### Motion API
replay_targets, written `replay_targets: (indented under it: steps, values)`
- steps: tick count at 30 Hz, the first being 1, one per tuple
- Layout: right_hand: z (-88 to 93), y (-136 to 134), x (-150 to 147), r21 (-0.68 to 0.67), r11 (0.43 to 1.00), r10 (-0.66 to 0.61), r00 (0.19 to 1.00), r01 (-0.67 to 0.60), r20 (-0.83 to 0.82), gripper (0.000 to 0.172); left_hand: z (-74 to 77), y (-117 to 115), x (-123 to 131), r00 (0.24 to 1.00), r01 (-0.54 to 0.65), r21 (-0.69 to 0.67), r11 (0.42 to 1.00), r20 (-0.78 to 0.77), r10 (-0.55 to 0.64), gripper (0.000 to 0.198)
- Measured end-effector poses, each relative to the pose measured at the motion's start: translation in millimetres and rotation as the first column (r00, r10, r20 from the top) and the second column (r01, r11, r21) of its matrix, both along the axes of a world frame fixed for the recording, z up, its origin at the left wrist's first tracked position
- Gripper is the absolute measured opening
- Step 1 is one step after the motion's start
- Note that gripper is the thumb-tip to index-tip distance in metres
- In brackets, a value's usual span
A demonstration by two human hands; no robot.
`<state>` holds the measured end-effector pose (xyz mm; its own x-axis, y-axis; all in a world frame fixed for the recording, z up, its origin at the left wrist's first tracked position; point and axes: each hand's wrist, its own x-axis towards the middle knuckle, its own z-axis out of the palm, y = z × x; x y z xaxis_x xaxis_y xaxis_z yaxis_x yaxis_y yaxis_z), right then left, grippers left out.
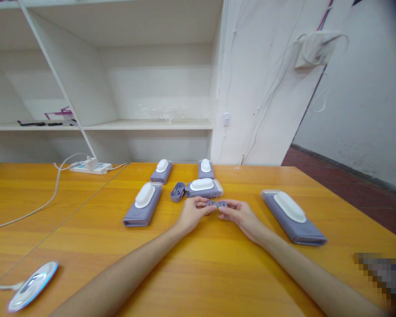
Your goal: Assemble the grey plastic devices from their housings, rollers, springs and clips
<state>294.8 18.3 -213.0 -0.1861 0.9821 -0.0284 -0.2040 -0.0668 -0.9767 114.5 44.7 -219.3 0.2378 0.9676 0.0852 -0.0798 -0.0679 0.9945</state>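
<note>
A small, flat grey-purple plastic piece is pinched between my two hands at the middle of the table. My left hand grips its left end with thumb and fingers, and my right hand holds the right end the same way. Fingers cover parts of it, and its exact kind is not clear. Just beyond my hands lies a purple-grey case with a white oval top, apparently open at its left end. Beside that end stands a small hollow purple-grey cap.
Similar cases stand to the left, to the right and at the back. A glowing round white pad with a cable lies at the front left. A power strip sits before the white shelves.
</note>
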Motion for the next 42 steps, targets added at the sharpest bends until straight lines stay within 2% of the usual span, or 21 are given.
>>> replay_targets:
  steps: [9, 13, 21, 26, 29, 31, 33, 35, 39, 42]
  values:
    - [-1.1, -0.5, 0.7, 0.012, 1.0, 0.011, 1.0, -0.011, -0.012, 0.032, -0.3, 0.5, -0.4, 1.0, 0.011, 0.001, 1.0, 0.0, -0.011, 0.043]
    - [-2.0, 0.3, 1.2, 0.027, 1.0, 0.013, 0.999, -0.013, -0.03, 0.038, 1.3, -0.5, -0.7, 0.999, 0.035, -0.003, 0.999, 0.041, -0.035, 0.047]
    - [-0.8, -1.3, -0.6, 0.026, 0.999, -0.026, 0.999, 0.026, 0.027, 0.037, 4.1, -3.3, -1.6, 0.997, 0.041, 0.055, 0.998, 0.066, -0.045, 0.037]
    - [3.1, -3.8, 1.2, 0.038, 0.999, 0.005, 0.996, -0.002, -0.089, 0.034, 7.3, -6.1, -0.7, 0.992, 0.056, 0.111, 0.992, 0.107, -0.068, 0.033]
    - [5.8, -5.0, 3.3, 0.028, 0.999, -0.038, 0.972, 0.046, -0.231, 0.044, 8.7, -5.9, -1.4, 0.995, -0.009, 0.158, 0.987, 0.101, -0.007, 0.031]
    - [5.6, -5.0, 3.7, 0.057, 0.985, -0.139, 0.953, 0.16, -0.268, 0.066, 8.3, -3.9, -3.3, 0.994, -0.009, 0.122, 0.992, 0.11, -0.004, 0.033]
    - [3.1, -4.1, 2.5, 0.11, 0.964, -0.213, 0.949, 0.243, -0.232, 0.086, 7.6, -0.9, -6.5, 0.984, 0.053, 0.036, 0.998, 0.171, -0.058, 0.034]
    - [-1.2, -2.9, -0.3, 0.168, 0.958, -0.211, 0.966, 0.234, -0.147, 0.094, 7.6, 2.0, -10.9, 0.955, 0.158, -0.034, 0.987, 0.258, -0.144, 0.033]
    - [-9.8, -1.4, -7.4, 0.287, 0.948, -0.161, 0.984, 0.134, 0.073, 0.093, 10.4, 5.5, -21.6, 0.887, 0.411, -0.109, 0.905, 0.275, -0.37, 0.035]
    - [-11.1, -1.0, -9.9, 0.338, 0.936, -0.167, 0.969, 0.098, 0.18, 0.076, 11.7, 6.1, -25.6, 0.861, 0.502, -0.125, 0.856, 0.17, -0.48, 0.039]
